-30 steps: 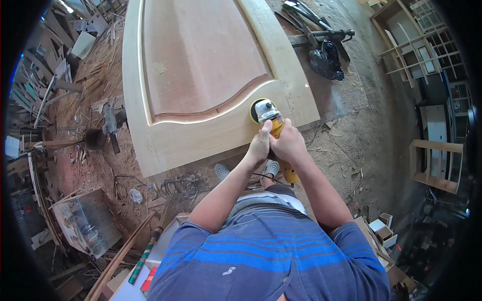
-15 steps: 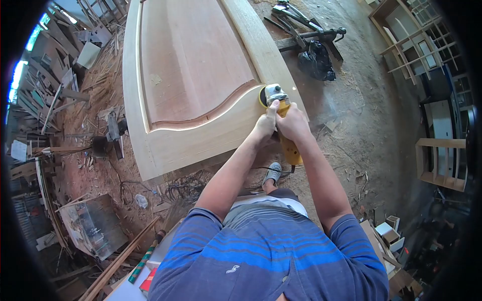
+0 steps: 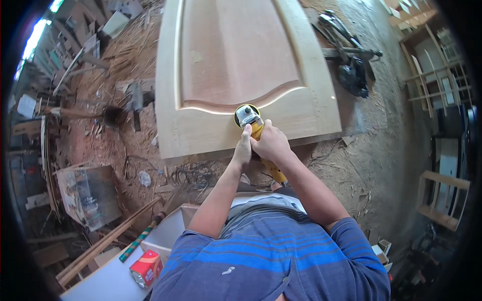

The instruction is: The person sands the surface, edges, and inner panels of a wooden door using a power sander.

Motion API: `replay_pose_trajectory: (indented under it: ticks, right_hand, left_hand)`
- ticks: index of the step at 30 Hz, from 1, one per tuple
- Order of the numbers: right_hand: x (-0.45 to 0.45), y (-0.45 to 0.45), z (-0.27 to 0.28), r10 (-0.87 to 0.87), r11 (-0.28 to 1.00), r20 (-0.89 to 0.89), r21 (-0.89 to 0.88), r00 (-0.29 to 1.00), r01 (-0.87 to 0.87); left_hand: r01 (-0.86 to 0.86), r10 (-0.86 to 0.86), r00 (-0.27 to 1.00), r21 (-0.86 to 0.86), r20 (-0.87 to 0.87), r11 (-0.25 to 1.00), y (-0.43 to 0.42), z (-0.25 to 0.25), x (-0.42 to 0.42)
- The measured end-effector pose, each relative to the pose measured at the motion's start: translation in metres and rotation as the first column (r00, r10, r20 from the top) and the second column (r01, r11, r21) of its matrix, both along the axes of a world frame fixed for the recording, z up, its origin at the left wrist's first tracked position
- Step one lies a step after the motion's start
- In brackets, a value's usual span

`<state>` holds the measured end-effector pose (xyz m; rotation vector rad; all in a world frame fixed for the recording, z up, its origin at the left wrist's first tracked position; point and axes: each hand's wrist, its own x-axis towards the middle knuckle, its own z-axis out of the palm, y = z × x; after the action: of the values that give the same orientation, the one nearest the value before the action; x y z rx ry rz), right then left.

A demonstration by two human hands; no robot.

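Right below the camera, it's a blue striped shirt [image 3: 261, 246] filling the near view, with a red packet [image 3: 146, 268] lying to its left on a white board [image 3: 95, 288]. Beside the packet runs a green-striped pole [image 3: 135, 245], slanting alongside long timber strips [image 3: 108, 241].

Up to the arms now, both reaching forward, and the hands come together on one yellow power tool [image 3: 248, 116]. The right hand [image 3: 271, 144] has its fingers curled round the yellow body; the left hand [image 3: 243, 148] grips from the other side, thumb up along the neck, its other fingers largely hidden.

And look at the tool's place: its yellow-rimmed disc [image 3: 238, 120] is over the lower rail of a wooden door [image 3: 211, 133], right by the curved edge of the recess. Whether disc meets wood, I can't tell.

Past the door's left side, wood scraps [image 3: 133, 47] litter the ground. Off its right side, a black plastic bag [image 3: 354, 77] hangs near some metal bars [image 3: 346, 32], and farther right stand wooden frames [image 3: 427, 75].
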<state>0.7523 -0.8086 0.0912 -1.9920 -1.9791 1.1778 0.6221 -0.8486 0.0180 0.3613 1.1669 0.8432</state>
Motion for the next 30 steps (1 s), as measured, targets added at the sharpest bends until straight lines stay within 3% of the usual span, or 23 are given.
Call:
replay_pose_trajectory:
  ticks: [5,15,21,28,30]
  right_hand:
    - [-0.09,-0.005,0.001,0.142,0.989,-0.031,-0.032,0.989,-0.143]
    - [-0.228,-0.012,-0.003,0.209,0.978,-0.155,0.024,0.966,-0.208]
    - [-0.194,-0.032,0.004,0.155,0.987,-0.105,-0.03,0.982,-0.159]
    - [-0.094,-0.044,0.012,0.02,0.999,-0.017,-0.027,1.0,-0.021]
    - [-0.059,-0.043,0.018,0.004,0.999,0.035,-0.035,0.999,-0.003]
  left_hand:
    - [-0.137,0.137,0.991,-0.026,0.003,0.99,-0.023,0.0,-0.085]
    - [-0.231,0.232,0.972,0.028,-0.037,0.973,-0.041,0.026,-0.213]
    - [-0.19,0.19,0.982,-0.004,0.006,0.982,-0.059,0.022,-0.184]
    - [0.034,-0.025,0.997,-0.123,0.074,0.992,-0.049,0.016,-0.096]
    - [0.006,-0.002,0.996,-0.04,0.094,0.999,-0.045,0.021,-0.054]
